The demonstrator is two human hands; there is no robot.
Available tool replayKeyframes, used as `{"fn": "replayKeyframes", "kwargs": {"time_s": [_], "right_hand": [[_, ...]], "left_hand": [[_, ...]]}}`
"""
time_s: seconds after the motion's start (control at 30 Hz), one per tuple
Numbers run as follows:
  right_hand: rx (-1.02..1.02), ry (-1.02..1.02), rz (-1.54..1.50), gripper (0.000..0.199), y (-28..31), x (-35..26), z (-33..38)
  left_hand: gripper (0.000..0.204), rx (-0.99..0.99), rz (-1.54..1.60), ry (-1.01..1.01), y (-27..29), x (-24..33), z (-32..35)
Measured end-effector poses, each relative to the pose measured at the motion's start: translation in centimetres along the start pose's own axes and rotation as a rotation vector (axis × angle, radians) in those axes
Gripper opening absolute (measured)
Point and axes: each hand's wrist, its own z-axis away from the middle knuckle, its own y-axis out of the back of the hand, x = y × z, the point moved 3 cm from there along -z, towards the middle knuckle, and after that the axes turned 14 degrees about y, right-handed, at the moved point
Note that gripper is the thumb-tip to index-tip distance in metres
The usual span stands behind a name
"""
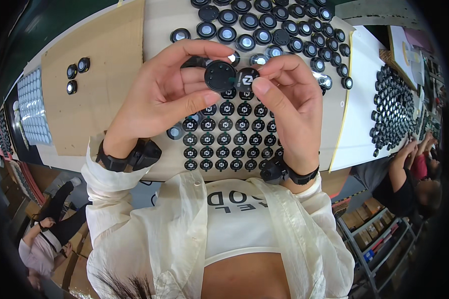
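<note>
My left hand (157, 92) grips a round black plastic cap (217, 74) by its edge, between thumb and fingers. The cap shows a flat face with small holes. Close against its right side, my right hand (297, 102) pinches a round black label (247, 80) with a white logo, between thumb and forefinger. Whether the label touches the cap I cannot tell. Below both hands lie rows of the same black labels (224, 139), each with a small green tab. My right forearm and hand cover part of those rows.
Many black round parts (227, 34) with silvery centres spread over the table's far side. A brown cardboard sheet (97, 45) at left bears three more. Pale blue round stickers (34, 107) lie at far left. Dense black parts (393, 107) stand at right, near co-workers.
</note>
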Motion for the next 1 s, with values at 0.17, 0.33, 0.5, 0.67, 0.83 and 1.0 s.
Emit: {"fn": "replayKeyframes", "kwargs": {"time_s": [0.17, 0.33, 0.5, 0.67, 0.83, 1.0], "right_hand": [[-0.057, 0.023, 0.121, 0.016, -0.4, 0.2, -0.3], [-0.043, 0.016, 0.084, 0.017, 0.0, 0.6, -0.2], [-0.057, 0.015, 0.083, 0.018, -0.2, 0.8, -0.1], [-0.107, -0.054, 0.052, 0.019, -0.5, 1.1, -0.1], [-0.089, -0.044, 0.056, 0.018, -0.6, 1.4, 0.0], [-0.072, -0.011, 0.104, 0.018, -0.3, 1.4, -0.1]], "left_hand": [[0.058, 0.039, -0.156, -0.1, 0.6, -0.5, 0.2], [0.05, 0.07, -0.384, -0.174, 0.4, 0.2, 0.0], [0.046, 0.171, -0.483, -0.193, 0.8, 0.3, -0.2], [0.045, 0.223, -0.449, -0.206, 1.1, -0.5, -0.1], [0.053, 0.349, -0.5, -0.055, 0.9, -0.2, -0.2], [0.055, 0.268, -0.675, -0.006, 1.3, -0.6, -0.3]]}}
